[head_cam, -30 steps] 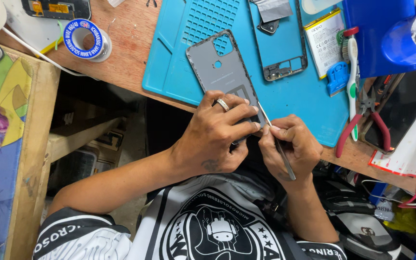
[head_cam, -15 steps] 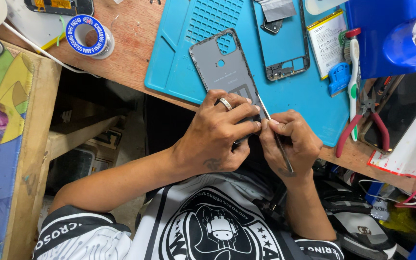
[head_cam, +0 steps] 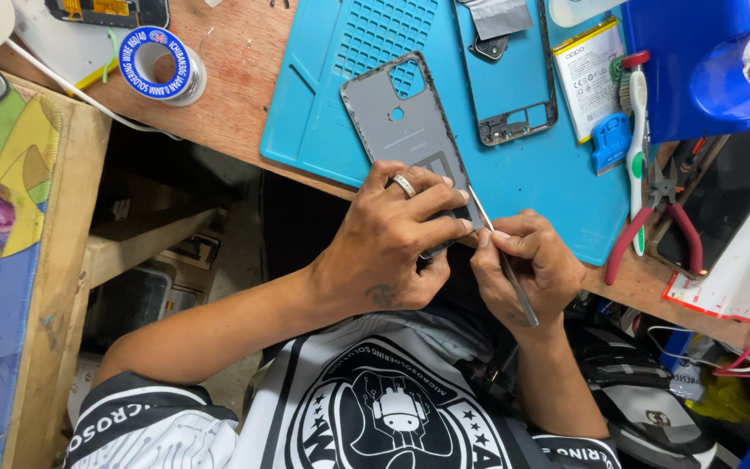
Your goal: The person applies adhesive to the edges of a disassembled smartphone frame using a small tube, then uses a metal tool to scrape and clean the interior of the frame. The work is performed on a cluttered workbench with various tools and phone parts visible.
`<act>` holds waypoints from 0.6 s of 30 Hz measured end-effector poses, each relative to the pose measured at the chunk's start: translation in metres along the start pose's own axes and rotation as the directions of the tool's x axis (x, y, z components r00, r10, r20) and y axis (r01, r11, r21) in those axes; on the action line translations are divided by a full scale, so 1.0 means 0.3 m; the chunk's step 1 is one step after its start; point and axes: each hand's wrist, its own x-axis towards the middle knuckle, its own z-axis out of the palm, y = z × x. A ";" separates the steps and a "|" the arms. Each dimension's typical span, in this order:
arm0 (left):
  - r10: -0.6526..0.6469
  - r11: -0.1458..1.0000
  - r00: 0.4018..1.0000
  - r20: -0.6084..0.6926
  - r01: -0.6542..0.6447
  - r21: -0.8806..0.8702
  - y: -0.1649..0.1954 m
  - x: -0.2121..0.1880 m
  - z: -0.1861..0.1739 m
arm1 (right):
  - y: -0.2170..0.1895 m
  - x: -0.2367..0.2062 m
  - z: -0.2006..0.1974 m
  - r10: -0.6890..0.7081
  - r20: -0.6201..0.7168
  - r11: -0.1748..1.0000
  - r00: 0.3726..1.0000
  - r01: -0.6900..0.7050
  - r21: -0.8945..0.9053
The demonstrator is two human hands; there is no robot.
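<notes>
A worn wooden table (head_cam: pixel 236 104) carries a teal silicone work mat (head_cam: pixel 549 165). The left hand (head_cam: pixel 392 247), a silver ring on one finger, is closed over the near end of a grey plastic phone back cover (head_cam: pixel 405 122), which lies tilted across the mat's near edge. The right hand (head_cam: pixel 527 265) pinches thin metal tweezers (head_cam: pixel 505 260), tip at the cover's right edge. On the mat lie a dark phone frame (head_cam: pixel 514 113) and a flat white battery (head_cam: pixel 585 78); a blue-labelled solder spool (head_cam: pixel 162 65) sits apart to the left.
</notes>
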 end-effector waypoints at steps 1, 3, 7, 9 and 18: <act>0.001 1.000 1.000 -0.002 -0.001 0.004 0.000 0.002 0.000 | -0.003 0.002 0.002 -0.003 -0.006 1.000 1.000 0.003 -0.017; 0.003 1.000 1.000 -0.003 -0.003 0.008 0.002 0.002 0.001 | -0.008 0.006 0.007 -0.013 -0.009 1.000 1.000 0.013 -0.027; -0.003 1.000 1.000 -0.002 0.003 0.002 0.003 0.002 0.001 | -0.020 0.011 0.012 -0.033 -0.017 0.997 0.999 0.032 -0.071; -0.001 1.000 1.000 -0.007 0.001 0.001 0.003 0.001 0.001 | -0.023 0.015 0.013 -0.037 -0.020 0.996 0.999 0.035 -0.083; 0.005 1.000 1.000 0.006 -0.005 -0.005 0.007 0.012 -0.010 | 0.012 -0.005 0.000 0.030 -0.025 1.000 0.999 -0.030 0.002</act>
